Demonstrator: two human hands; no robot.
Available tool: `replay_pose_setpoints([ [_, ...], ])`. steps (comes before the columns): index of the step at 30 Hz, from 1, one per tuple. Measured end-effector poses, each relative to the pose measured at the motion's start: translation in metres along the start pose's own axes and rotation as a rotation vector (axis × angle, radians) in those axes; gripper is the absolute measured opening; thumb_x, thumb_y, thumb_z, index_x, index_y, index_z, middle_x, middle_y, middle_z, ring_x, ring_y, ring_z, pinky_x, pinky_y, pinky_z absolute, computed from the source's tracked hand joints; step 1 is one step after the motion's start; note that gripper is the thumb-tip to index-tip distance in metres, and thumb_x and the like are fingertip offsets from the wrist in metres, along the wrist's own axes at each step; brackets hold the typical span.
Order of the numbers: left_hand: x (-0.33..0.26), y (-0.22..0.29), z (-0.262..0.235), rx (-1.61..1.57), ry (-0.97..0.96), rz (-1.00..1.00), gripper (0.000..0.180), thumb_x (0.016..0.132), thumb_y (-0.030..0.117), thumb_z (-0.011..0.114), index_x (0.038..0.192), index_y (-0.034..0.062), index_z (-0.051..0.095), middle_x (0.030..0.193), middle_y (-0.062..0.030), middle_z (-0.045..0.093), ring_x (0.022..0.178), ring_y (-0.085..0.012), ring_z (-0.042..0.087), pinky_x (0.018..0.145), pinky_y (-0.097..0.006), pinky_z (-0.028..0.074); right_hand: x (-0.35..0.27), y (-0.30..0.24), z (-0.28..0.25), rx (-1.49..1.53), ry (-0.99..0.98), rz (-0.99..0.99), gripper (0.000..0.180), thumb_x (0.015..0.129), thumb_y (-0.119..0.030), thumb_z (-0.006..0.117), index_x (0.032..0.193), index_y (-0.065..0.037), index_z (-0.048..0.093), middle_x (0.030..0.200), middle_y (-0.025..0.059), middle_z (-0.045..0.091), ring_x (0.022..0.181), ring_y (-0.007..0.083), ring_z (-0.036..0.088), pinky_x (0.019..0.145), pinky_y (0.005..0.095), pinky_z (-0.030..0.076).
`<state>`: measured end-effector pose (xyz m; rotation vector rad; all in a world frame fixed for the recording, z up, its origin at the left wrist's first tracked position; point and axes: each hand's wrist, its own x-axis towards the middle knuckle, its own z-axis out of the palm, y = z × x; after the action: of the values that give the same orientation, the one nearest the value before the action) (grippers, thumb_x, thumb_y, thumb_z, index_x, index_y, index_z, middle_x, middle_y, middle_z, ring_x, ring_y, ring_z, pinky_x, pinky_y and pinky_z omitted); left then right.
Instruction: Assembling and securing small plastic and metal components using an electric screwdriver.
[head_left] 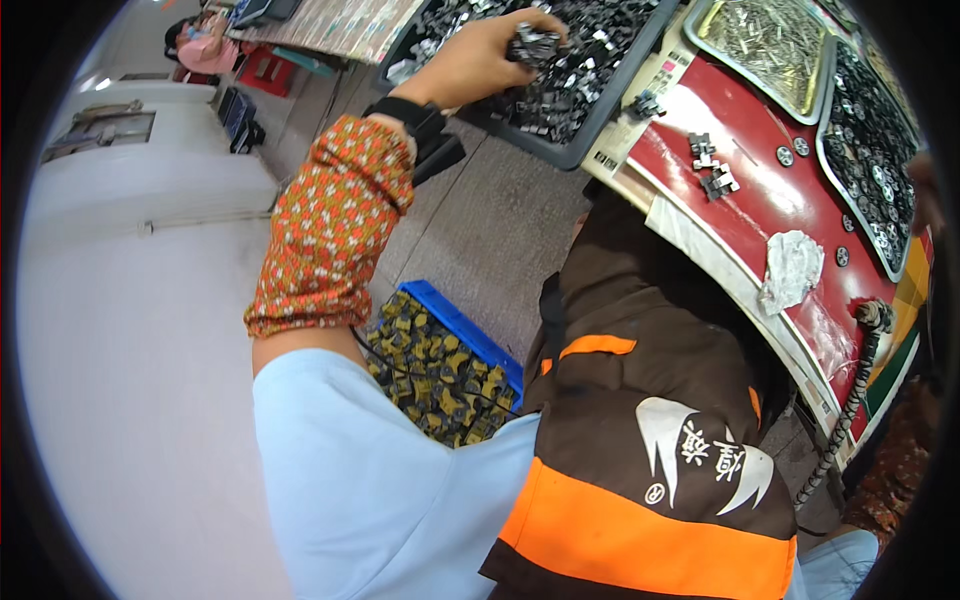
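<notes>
My left hand (478, 58) is over a grey tray (572, 156) at the top, its fingers closed around a clump of small black-and-silver parts (535, 47). More parts of the same look fill the tray beneath. At the far right edge, my right hand (926, 195) shows only as a dim sliver beside a tray of black wheel-like discs (858, 135); its fingers cannot be made out. Several loose black-and-silver parts (718, 182) lie on the red table top (690, 115), with a few separate discs (784, 156) to their right.
A tray of thin metal pins (765, 50) is at the top right. Crumpled white plastic (792, 268) and a wrapped cord-like rod (855, 390) lie near the table's front edge. On the floor, a blue crate (470, 330) holds yellow-and-black parts. A person in pink (207, 50) is far off.
</notes>
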<state>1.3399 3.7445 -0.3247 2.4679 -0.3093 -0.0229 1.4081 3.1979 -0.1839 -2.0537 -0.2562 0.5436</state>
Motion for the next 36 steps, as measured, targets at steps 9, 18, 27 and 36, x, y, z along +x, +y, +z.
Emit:
replay_pose_setpoints([
  [9, -0.002, 0.14, 0.014, -0.495, 0.149, -0.077, 0.041, 0.102, -0.001, 0.057, 0.137, 0.0171, 0.066, 0.116, 0.0, 0.075, 0.082, -0.0005, 0.063, 0.061, -0.019, 0.055, -0.034, 0.075, 0.056, 0.09, 0.059, -0.128, 0.016, 0.106, -0.008, 0.061, 0.119, -0.002, 0.068, 0.105, -0.0015, 0.067, 0.081, 0.0031, 0.059, 0.072, 0.0204, 0.049],
  [18, 0.046, 0.184, 0.192, 0.137, 0.116, 0.216, 0.058, 0.079, -0.001, 0.076, 0.134, 0.0178, 0.069, 0.125, -0.008, 0.07, 0.116, -0.0344, 0.066, 0.093, -0.046, 0.058, -0.056, 0.115, 0.109, 0.195, 0.1, -0.113, 0.015, 0.102, -0.005, 0.061, 0.115, 0.001, 0.067, 0.099, 0.0003, 0.065, 0.085, 0.007, 0.06, 0.076, 0.0256, 0.051],
  [27, 0.04, 0.169, 0.179, 0.255, -0.004, 0.163, 0.073, 0.086, 0.005, 0.075, 0.153, 0.0279, 0.061, 0.162, -0.0128, 0.052, 0.152, -0.0411, 0.041, 0.123, -0.056, 0.03, -0.071, 0.14, 0.112, 0.152, 0.21, -0.062, 0.015, 0.099, -0.001, 0.066, 0.114, 0.002, 0.068, 0.101, 0.006, 0.068, 0.085, 0.0109, 0.062, 0.075, 0.0268, 0.051],
  [36, 0.047, 0.199, 0.189, 0.188, 0.065, 0.296, 0.043, 0.087, 0.015, 0.081, 0.128, 0.0256, 0.075, 0.12, -0.0012, 0.064, 0.118, -0.0267, 0.056, 0.1, -0.048, 0.035, -0.062, 0.133, 0.125, 0.099, 0.239, -0.103, 0.009, 0.098, 0.0, 0.069, 0.106, 0.001, 0.067, 0.094, 0.0071, 0.063, 0.076, 0.0139, 0.059, 0.068, 0.0306, 0.047],
])
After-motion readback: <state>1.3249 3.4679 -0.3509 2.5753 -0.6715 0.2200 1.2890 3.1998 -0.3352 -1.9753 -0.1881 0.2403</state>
